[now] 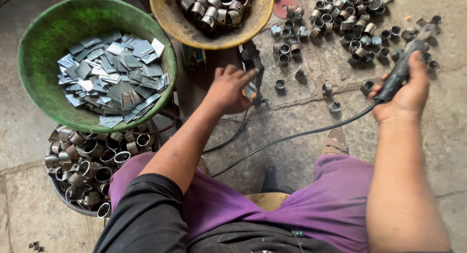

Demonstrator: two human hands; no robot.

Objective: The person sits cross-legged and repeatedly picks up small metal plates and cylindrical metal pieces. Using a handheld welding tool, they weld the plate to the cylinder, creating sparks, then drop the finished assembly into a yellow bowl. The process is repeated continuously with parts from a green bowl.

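Left hand (229,89) at center pinches a small metal piece (250,90) by the fingertips against a dark upright fixture (252,63). Right hand (406,92) at 3 o'clock is clenched around a black tool handle (398,77), its cable (292,136) trailing toward 6. Green bowl (44,44) of flat metal squares at 10, yellow bowl (168,14) of metal rings at 12, loose rings (350,24) on floor at 1.

Left hand (228,90) reaching toward twelve o'clock, forearm bare, fingers curled, fingertips pinched together at three o'clock side. Right hand (406,90) out toward one o'clock, fist wrapped tight, knuckles up, forearm bare, elbow low.
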